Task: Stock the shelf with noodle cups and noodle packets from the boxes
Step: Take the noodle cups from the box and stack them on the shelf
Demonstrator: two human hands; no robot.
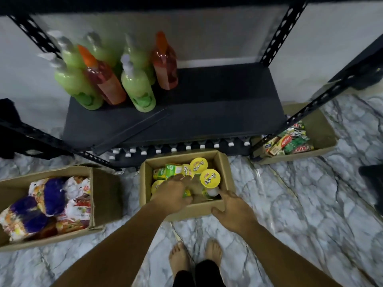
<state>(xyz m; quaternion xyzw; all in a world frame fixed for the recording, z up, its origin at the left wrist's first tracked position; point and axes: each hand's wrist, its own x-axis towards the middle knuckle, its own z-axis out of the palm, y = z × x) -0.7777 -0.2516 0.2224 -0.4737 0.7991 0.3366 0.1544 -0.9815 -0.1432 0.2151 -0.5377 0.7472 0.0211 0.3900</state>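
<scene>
An open cardboard box [224,162] stands on the floor in front of the shelf and holds several yellow-lidded noodle cups [209,178]. My left hand [173,194] reaches down into this box, its fingers stretched over the cups and touching them. My right hand [233,212] rests on the box's near right rim, fingers spread, holding nothing. To the left, a second box [103,195] is filled with noodle packets [51,195] in purple, white and orange wrappers. The dark shelf board [217,100] lies beyond the boxes, its right half bare.
Green and red pump bottles [136,88] crowd the shelf's left part. A row of white-capped bottles [186,148] sits under the shelf's front edge. A third box [323,131] at the right holds toothpaste cartons. Black slotted uprights frame the shelf. My bare feet stand on marble floor.
</scene>
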